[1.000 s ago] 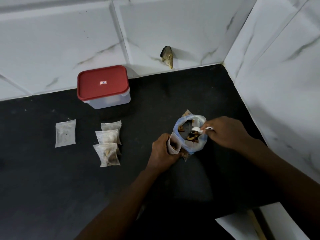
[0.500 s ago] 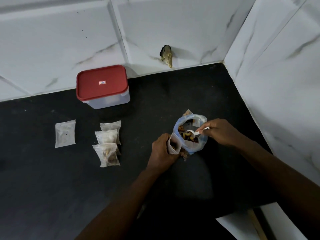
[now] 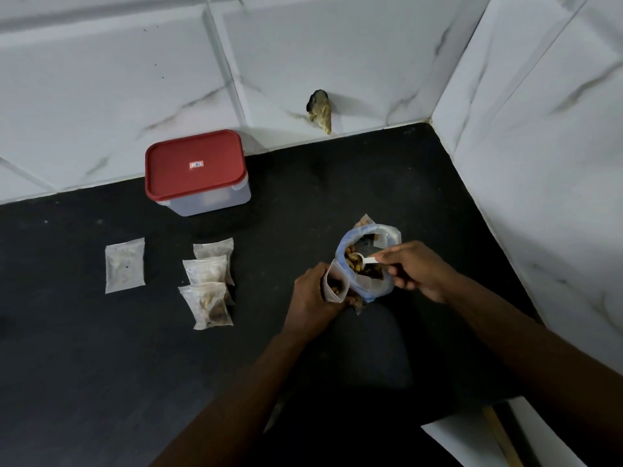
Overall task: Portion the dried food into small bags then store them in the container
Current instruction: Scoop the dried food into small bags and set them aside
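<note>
left hand (image 3: 312,293) grips small clear plastic bag (image 3: 335,284) | right hand (image 3: 418,269) pinches white plastic scoop (image 3: 362,261) over large blue-rimmed bag of dried food (image 3: 365,261) | 3 filled bags (image 3: 210,281) on black surface (image 3: 101,348)

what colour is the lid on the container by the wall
Red, with a small pale label at its centre; the lid shows clearly in the head view.

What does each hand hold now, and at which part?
The left hand grips the small bag around its side. The right hand pinches the white spoon by its handle.
</note>
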`<state>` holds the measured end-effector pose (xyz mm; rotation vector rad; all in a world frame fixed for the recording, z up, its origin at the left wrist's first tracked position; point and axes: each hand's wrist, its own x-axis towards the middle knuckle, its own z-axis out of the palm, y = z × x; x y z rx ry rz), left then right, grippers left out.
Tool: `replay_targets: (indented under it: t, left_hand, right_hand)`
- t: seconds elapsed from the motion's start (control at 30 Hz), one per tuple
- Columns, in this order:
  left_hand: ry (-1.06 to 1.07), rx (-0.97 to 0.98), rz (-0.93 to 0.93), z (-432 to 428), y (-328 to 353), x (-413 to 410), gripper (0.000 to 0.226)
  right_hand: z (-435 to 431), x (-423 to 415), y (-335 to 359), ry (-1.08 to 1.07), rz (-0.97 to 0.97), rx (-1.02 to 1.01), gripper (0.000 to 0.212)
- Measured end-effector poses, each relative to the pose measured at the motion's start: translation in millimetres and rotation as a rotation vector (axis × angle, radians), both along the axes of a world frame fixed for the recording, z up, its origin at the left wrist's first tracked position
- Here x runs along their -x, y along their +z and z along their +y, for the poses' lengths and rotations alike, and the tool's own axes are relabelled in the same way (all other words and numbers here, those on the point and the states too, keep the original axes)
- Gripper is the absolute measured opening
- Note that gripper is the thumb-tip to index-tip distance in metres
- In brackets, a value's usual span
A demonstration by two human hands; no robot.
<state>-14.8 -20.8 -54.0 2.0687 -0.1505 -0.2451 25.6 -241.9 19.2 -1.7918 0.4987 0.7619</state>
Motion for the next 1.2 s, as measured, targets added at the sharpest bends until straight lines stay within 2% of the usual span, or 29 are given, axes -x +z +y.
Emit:
replay_targets:
  t: [0.2,0.37,0.53,0.73,0.87,0.97,1.07,1.13,1.2]
  left_hand:
    - [0.026,-0.013,0.012,-2,2,1,0.047]
    - [0.015,0.012,-0.008,0,7,2,0.045]
    - [0.021,0.035,0.009,-2,8,2,0.043]
    - [0.007,0.105,0.025,1,16,3,0.049]
    - [0.021,0.144,0.026,4,21,2,0.051]
    - [0.027,0.150,0.022,6,22,-1,0.053]
    - [0.035,0.148,0.013,6,24,-4,0.052]
    - [0.038,0.146,0.003,6,24,-5,0.052]
    - [0.039,0.151,-0.019,5,24,-5,0.052]
  right_hand:
    - [-10,1,6,-0.065,0.069,-0.054,0.020]
    - [3,5,1,-0.103,0.050,-0.104,0.019]
    - [-8,7,2,-0.188,0.123,-0.178,0.012]
    - [-16,16,-4,-0.255,0.156,-0.324,0.016]
    - [-18,20,-4,-0.282,0.138,-0.409,0.027]
    - [-16,22,2,-0.270,0.091,-0.447,0.030]
    - [-9,21,16,-0.205,0.026,-0.456,0.014]
    - [-5,21,23,-0.125,-0.019,-0.429,0.026]
    - [-1,22,28,-0.062,-0.061,-0.392,0.023]
